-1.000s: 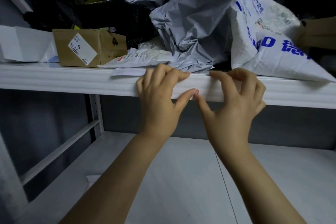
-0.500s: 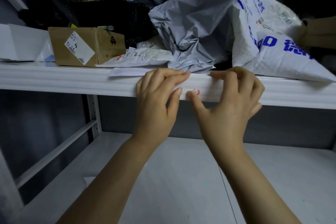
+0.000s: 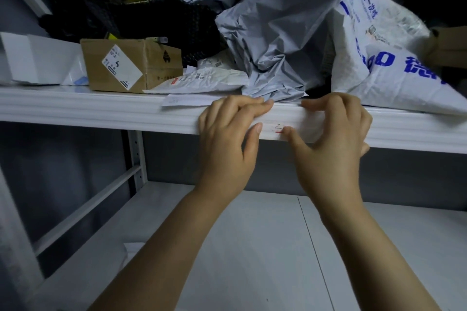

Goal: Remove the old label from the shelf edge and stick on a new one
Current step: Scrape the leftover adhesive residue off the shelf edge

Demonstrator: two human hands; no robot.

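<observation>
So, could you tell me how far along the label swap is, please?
Done: unclear; a white slip lies atop the shelf edge, possibly the old one. In hand: left hand and right hand pinch a red-marked label onto that edge. Left: probably smoothing it down, letting go.

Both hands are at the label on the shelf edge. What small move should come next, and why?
Probably slide the right hand thumb along the label to press it down; it lies on the shelf edge, left hand steadying.
</observation>
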